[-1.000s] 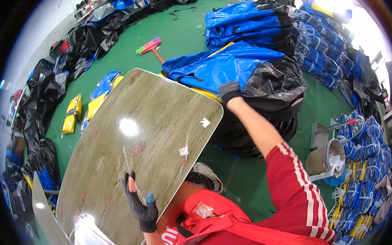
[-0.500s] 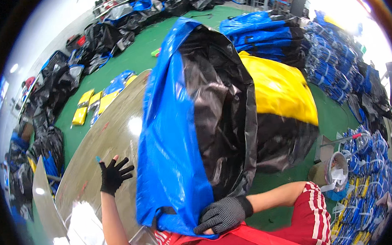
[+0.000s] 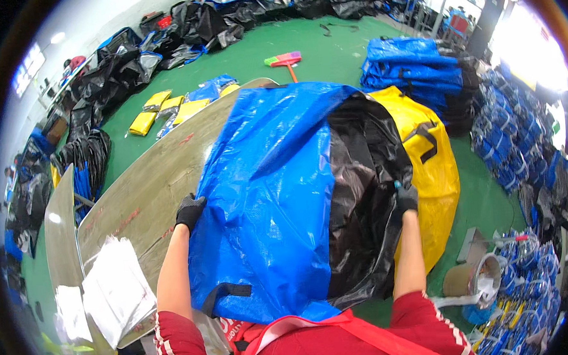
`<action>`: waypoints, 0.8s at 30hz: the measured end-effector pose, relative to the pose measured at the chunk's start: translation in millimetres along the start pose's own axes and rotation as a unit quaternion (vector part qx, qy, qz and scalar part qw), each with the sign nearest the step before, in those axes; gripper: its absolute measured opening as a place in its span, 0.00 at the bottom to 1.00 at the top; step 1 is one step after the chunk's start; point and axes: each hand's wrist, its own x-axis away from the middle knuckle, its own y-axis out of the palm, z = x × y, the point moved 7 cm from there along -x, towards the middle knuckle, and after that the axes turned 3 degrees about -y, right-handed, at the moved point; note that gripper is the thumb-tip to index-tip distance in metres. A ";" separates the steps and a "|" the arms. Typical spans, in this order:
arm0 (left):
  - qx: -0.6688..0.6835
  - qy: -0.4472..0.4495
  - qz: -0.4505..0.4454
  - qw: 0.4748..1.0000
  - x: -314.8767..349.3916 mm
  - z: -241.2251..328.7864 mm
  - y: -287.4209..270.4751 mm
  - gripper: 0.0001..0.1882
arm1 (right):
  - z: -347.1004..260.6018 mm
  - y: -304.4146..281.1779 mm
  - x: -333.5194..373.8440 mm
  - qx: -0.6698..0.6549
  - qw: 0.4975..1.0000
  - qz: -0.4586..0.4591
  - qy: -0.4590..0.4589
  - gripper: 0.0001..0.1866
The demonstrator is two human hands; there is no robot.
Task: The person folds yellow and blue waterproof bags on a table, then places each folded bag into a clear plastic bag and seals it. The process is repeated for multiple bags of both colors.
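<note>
A large blue-and-black tarpaulin bag (image 3: 266, 198) lies before me, partly over a grey board and against my front. Its blue side is to the left, its wrinkled black side to the right, and a short black strap (image 3: 229, 296) shows near its lower left. My left hand (image 3: 191, 211), in a dark knit glove, is closed on the bag's left edge. On the opposite side my gloved right hand (image 3: 406, 198) grips the black edge, its fingers partly hidden. A yellow tarpaulin bag (image 3: 434, 169) with a black strap sits just beyond my right hand.
The grey board (image 3: 149, 178) carries white sheets (image 3: 118, 289) at its near left. Folded yellow packs (image 3: 143, 122) and a broom (image 3: 284, 60) lie on the green floor. Stacked blue bags (image 3: 407, 68), a bucket (image 3: 463, 279) and tied blue bundles (image 3: 507, 140) stand to the right.
The bag's raised far end has come down and spread wider. My left hand, open before, has closed on its left edge. My right hand has moved from the near edge to the right side.
</note>
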 end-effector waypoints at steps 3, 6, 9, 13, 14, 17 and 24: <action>-0.088 -0.038 0.061 0.994 -2.1 -1.6 -16.2 0.35 | -12.8 23.7 2.8 -0.032 0.998 -0.049 0.013 0.27; -0.138 0.030 0.124 0.982 26.2 -15.0 -56.8 0.33 | -88.8 32.6 -29.5 -0.031 0.988 -0.109 -0.106 0.23; 0.060 -0.012 0.303 0.951 93.3 -91.6 -143.4 0.26 | -144.1 46.1 -79.9 0.030 0.982 -0.136 -0.131 0.23; -0.130 -0.162 0.254 0.944 173.1 -196.2 -161.4 0.28 | -184.7 117.8 -73.8 0.111 0.926 -0.296 -0.205 0.29; -0.185 -0.190 0.268 0.926 189.5 -203.2 -161.8 0.28 | -189.9 116.7 -73.9 0.063 0.959 -0.210 -0.179 0.35; -0.324 -0.078 0.392 0.857 219.0 -132.3 -152.2 0.30 | -200.7 132.0 -47.7 -0.067 0.965 -0.239 -0.089 0.52; -0.142 0.394 0.098 0.903 145.8 168.7 -0.7 0.36 | -295.3 69.6 19.9 -0.069 0.904 -0.245 -0.344 0.17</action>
